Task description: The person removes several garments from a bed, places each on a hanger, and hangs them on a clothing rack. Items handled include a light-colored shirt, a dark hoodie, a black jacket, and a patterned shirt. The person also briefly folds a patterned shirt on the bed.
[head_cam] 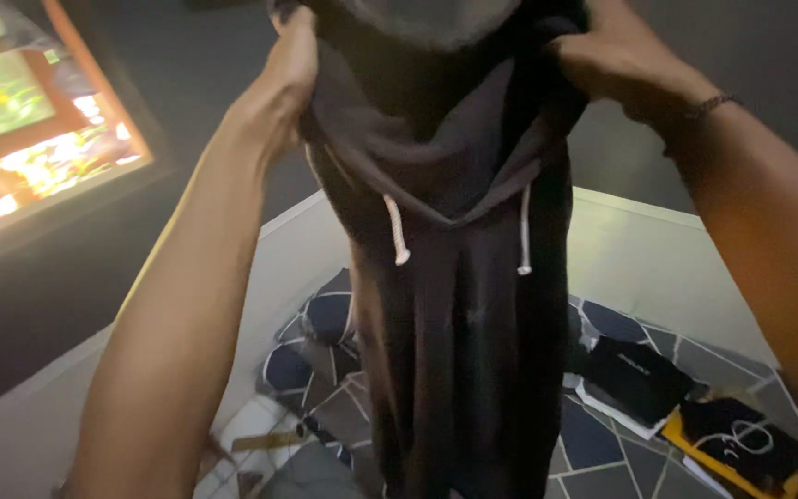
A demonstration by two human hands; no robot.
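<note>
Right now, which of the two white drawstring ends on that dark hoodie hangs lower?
The drawstring end nearer the right hand hangs lower and straight; the other drawstring end, nearer the left hand, stops slightly higher and slants across the dark hoodie.

Home bedroom: patterned bedspread (pixel 325 319), folded clothes (pixel 634 379), window (pixel 30 139).

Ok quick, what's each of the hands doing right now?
Left hand: closed, gripping the black drawstring garment at its top edge.
Right hand: closed, gripping the same garment.
</note>
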